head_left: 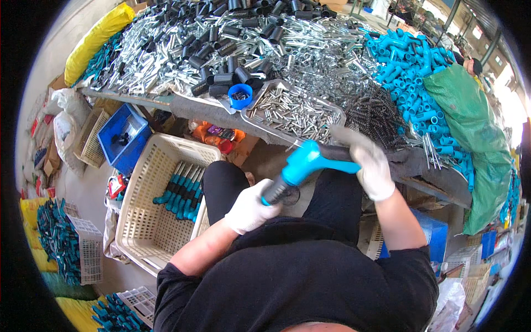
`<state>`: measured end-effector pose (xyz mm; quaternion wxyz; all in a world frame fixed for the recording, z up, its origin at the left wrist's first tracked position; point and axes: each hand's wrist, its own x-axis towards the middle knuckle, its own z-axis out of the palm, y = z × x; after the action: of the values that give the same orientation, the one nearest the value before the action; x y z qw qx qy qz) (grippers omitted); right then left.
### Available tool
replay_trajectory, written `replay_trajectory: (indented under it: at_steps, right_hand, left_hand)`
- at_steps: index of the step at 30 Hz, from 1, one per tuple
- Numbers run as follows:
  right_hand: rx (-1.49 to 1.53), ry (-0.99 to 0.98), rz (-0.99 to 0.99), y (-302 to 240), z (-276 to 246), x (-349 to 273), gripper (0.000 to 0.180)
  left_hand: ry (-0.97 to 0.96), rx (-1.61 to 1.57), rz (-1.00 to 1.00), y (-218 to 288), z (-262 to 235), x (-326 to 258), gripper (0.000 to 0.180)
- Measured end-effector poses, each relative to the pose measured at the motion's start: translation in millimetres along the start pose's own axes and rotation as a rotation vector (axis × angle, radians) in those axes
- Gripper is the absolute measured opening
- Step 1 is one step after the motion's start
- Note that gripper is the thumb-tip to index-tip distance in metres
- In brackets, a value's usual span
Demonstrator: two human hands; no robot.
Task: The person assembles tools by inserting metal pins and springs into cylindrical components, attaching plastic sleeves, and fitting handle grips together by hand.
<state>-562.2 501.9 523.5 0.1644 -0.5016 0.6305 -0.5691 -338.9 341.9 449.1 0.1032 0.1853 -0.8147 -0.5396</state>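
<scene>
Both my hands wear white gloves. My left hand point(250, 209) grips the lower black end of a blue plastic handle part point(305, 161) held over my lap. My right hand point(369, 166) holds the part's upper end, where a black sleeve point(333, 152) sticks out toward the table. A metal tray point(260, 92) of small silver pins lies on the table edge just beyond my hands, with a small blue cup point(240, 96) beside it.
The table carries heaps of silver tubes point(166, 44), black sleeves point(249, 27), black springs point(376, 113) and blue fittings point(409, 66). A cream basket point(138, 221) at my left holds several finished blue-and-black handles. A blue box point(124, 137), a green sack point(470, 127) and more crates stand around.
</scene>
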Motion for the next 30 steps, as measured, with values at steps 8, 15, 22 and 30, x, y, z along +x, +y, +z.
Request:
replay_trajectory:
  at_steps: [8,15,22,30]
  right_hand:
    - [0.048,-0.095,0.040,27.1,-16.1,33.1,0.044]
    - [0.007,-0.623,-0.339,-20.8,2.7,31.7,0.037]
    - [0.057,-0.599,-0.522,-33.7,13.9,24.2,0.036]
    - [0.176,-0.312,-0.526,-12.8,9.3,-2.0,0.045]
  left_hand:
    - [-0.050,0.204,0.192,9.1,12.0,-4.8,0.032]
    - [-0.268,0.230,0.056,4.7,25.8,-6.1,0.027]
    - [-0.131,0.299,0.181,-16.1,20.8,-1.8,0.028]
    - [0.051,0.275,0.066,-8.3,9.8,6.3,0.026]
